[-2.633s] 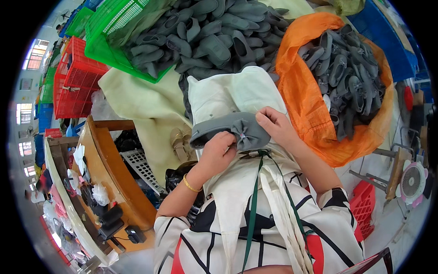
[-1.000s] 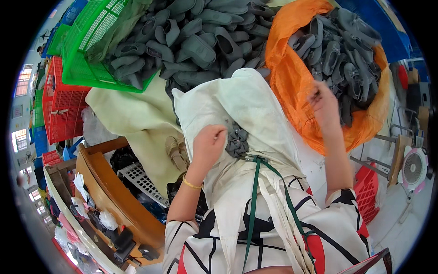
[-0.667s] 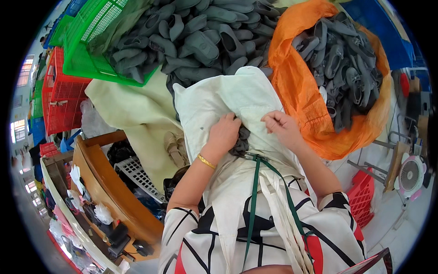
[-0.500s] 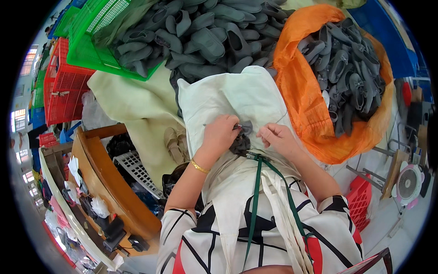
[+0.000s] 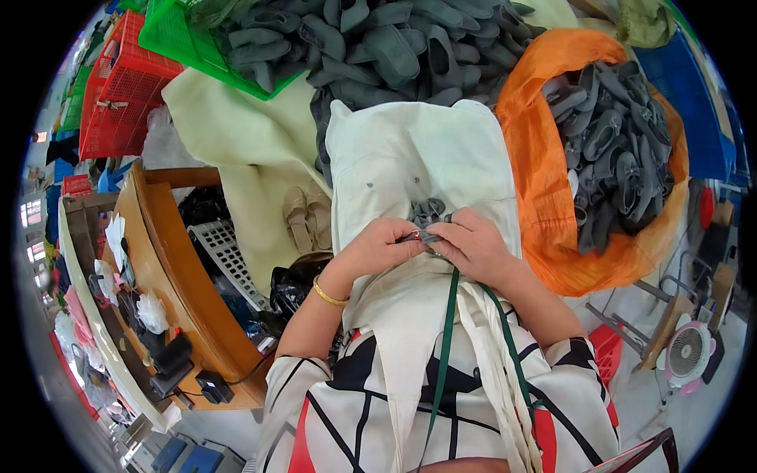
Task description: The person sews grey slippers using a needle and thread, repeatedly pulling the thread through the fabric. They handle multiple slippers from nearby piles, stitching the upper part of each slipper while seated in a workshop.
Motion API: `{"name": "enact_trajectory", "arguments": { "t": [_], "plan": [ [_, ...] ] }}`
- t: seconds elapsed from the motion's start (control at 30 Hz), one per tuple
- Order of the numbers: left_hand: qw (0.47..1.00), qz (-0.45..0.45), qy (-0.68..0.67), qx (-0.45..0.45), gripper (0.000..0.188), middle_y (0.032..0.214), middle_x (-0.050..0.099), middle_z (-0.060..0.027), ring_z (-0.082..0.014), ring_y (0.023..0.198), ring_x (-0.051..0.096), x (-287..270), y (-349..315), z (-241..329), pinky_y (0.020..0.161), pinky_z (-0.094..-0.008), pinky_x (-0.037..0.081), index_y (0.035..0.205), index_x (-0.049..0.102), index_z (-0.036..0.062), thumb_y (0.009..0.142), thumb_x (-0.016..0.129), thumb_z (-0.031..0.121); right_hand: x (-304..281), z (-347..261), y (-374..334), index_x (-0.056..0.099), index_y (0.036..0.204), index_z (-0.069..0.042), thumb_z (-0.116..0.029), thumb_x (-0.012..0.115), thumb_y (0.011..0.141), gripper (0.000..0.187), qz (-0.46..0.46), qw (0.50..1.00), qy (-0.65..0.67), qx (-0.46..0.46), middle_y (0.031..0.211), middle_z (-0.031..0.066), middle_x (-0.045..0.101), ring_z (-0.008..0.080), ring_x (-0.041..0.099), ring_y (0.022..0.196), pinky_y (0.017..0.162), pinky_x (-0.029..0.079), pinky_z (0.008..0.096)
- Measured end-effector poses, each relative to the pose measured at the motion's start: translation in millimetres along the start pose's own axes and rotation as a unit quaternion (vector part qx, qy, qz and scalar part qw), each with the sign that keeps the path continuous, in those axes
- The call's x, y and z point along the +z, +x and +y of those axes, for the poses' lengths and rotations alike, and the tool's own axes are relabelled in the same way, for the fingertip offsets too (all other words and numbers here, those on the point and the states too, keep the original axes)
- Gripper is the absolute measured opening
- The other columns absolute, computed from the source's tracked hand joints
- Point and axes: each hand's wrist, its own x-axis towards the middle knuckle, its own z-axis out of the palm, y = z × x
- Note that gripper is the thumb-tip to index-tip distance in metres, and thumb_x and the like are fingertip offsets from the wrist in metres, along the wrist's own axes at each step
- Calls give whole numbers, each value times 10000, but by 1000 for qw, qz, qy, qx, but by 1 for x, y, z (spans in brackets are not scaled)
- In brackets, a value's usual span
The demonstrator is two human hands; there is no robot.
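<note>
Over my lap my left hand (image 5: 385, 246) and my right hand (image 5: 475, 244) are close together, both with fingers pinched. Between them is a small grey fabric piece (image 5: 430, 236), its far end in my right fingertips. A thin dark tool with a red part (image 5: 415, 234) shows at my left fingertips; its exact kind is hidden. Just beyond my fingers, a few more grey fabric pieces (image 5: 428, 209) lie bunched on the white cloth cushion (image 5: 426, 146). A dark green ribbon (image 5: 446, 339) hangs down my front beside pale cloth strips.
Grey cloth shoes (image 5: 394, 55) are heaped ahead, beside a green crate (image 5: 177, 35). An orange sack (image 5: 536, 213) at right holds more grey shoes. A wooden desk (image 5: 189, 307) and red crate (image 5: 130, 87) stand left; beige shoes (image 5: 307, 217) lie nearby. A fan (image 5: 688, 351) stands at right.
My right hand has moved left to meet my left hand at the grey fabric piece. Before, the hands were apart. The view has shifted slightly.
</note>
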Motion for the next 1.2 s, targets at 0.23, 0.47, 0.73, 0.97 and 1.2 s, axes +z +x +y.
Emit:
{"name": "enact_trajectory", "arguments": {
  "t": [0.23,0.47,0.73,0.97,1.2],
  "plan": [
    [993,89,25,67,329,975,663,-72,-126,773,584,12,-13,8,707,-267,496,1164,643,17,901,737,192,8,5,-10,664,971,5,-116,684,899,142,-25,963,190,188,818,86,606,181,588,733,662,484,300],
    [981,145,53,118,192,882,666,-69,-138,748,594,17,-17,10,683,-269,491,1046,697,27,893,730,137,5,6,-12,669,1005,5,-132,665,922,161,-52,977,159,134,834,75,621,152,599,775,708,493,298],
    [904,208,275,253,208,850,678,-56,-230,779,644,13,-24,7,674,-317,532,998,734,95,795,779,106,-20,4,-3,668,1079,-7,-116,624,967,163,-102,898,315,289,863,6,675,63,587,766,716,477,220],
    [860,217,322,331,304,913,694,-35,-235,847,655,14,-26,11,715,-328,539,999,756,105,704,829,85,-29,-5,-1,684,1056,-30,-67,642,925,143,-233,936,186,188,856,53,684,121,606,718,672,483,244],
    [853,225,320,347,333,926,694,-32,-237,850,651,14,-26,13,706,-319,542,1022,760,111,699,832,80,-26,-5,0,696,1077,-38,-39,637,898,189,-231,946,172,147,906,92,714,202,661,744,691,512,276]
  ]
}}
